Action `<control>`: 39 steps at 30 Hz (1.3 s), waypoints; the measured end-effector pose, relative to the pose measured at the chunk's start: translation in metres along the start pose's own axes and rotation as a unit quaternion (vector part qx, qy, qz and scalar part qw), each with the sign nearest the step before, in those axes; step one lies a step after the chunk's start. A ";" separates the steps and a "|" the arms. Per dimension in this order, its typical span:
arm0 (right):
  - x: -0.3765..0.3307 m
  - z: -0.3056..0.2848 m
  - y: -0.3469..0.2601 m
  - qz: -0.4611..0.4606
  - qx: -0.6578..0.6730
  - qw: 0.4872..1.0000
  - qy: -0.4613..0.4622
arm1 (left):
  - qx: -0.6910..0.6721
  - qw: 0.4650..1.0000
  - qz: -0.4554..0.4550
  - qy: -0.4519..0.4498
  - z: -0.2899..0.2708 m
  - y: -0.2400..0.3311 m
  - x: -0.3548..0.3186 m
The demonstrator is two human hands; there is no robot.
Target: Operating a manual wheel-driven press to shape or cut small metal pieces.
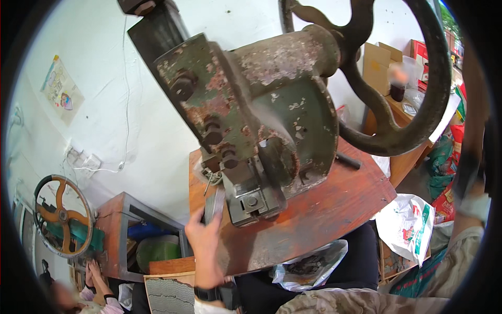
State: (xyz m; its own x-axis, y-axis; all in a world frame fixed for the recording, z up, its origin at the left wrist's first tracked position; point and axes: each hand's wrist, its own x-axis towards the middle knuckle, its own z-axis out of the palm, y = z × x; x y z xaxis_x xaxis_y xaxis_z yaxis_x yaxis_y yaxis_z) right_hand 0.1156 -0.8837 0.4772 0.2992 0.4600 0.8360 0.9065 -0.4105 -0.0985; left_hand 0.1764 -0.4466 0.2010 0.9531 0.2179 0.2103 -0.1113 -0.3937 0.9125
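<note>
One view only, head camera. Left hand (203,243) pinches a thin grey metal stack (213,205), fingers closed on it, held just left of the rusty green press (256,120) at its jaw block on the wooden bench (324,209). Right hand (473,172) is blurred at the handwheel (418,94) rim; grip unclear, fingers cut off.

A white plastered wall (104,68) fills the far side, with a small poster (61,90) at the left and a hanging cable (125,104). Cardboard boxes (380,65) sit far right; a wooden cabinet (117,230) stands near left.
</note>
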 end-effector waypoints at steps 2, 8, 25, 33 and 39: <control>-0.080 0.058 -0.059 0.029 -0.141 0.981 -0.128 | 0.002 0.999 -0.029 0.026 -0.025 -0.026 -0.031; -0.228 0.247 -0.064 0.212 -0.054 0.971 -0.094 | 0.162 0.956 0.233 -0.075 0.015 -0.053 -0.099; -0.192 0.346 -0.062 0.250 -0.098 0.941 -0.206 | 0.142 0.976 0.136 -0.089 0.026 -0.052 -0.106; -0.180 0.353 -0.047 0.262 0.111 0.925 -0.253 | 0.109 0.983 0.088 -0.123 0.023 -0.049 -0.101; -0.209 0.325 -0.050 0.311 0.125 0.934 -0.128 | 0.190 0.959 0.183 -0.101 0.030 -0.038 -0.103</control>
State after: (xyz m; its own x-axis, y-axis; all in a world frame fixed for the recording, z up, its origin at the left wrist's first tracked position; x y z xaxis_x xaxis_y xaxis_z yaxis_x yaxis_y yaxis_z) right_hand 0.1041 -0.7038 0.1318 0.8226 0.3810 0.4222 0.5661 -0.4787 -0.6711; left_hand 0.0913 -0.4810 0.1338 0.9093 -0.1593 0.3843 -0.3744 -0.7163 0.5888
